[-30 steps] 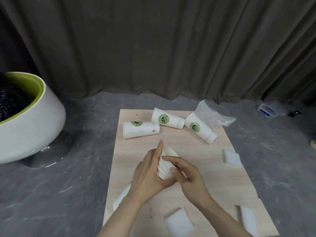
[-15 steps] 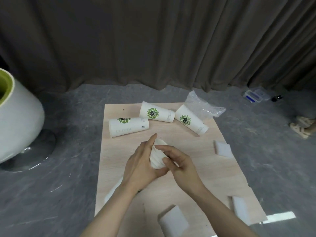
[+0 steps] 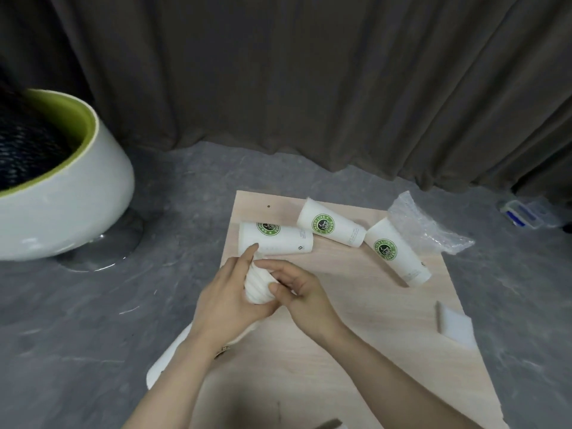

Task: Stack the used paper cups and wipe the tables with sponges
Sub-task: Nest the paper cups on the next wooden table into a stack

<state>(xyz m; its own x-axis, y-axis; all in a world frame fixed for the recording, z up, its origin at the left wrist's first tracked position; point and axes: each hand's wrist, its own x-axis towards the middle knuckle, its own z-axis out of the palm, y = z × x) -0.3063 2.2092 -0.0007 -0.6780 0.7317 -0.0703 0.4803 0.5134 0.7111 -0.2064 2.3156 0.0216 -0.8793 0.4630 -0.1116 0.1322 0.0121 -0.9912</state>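
White ribbed paper, a nested cup stack (image 3: 257, 284), sits clasped between both hands above the wooden counter (image 3: 356, 320) in the head view: the left hand (image 3: 227, 300) wraps its side with the forefinger stretched along it, and the right hand (image 3: 298, 292) curls fingers over its near end. Three logo cups lie on their sides beyond, the left cup (image 3: 275, 241) just behind the fingertips, the middle cup (image 3: 331, 226) and right cup (image 3: 397, 257) further off. To seat the stack well, I judge the walls should stay uncrushed, axis straight, pressure end-on. One sponge (image 3: 456, 328) waits near the right edge.
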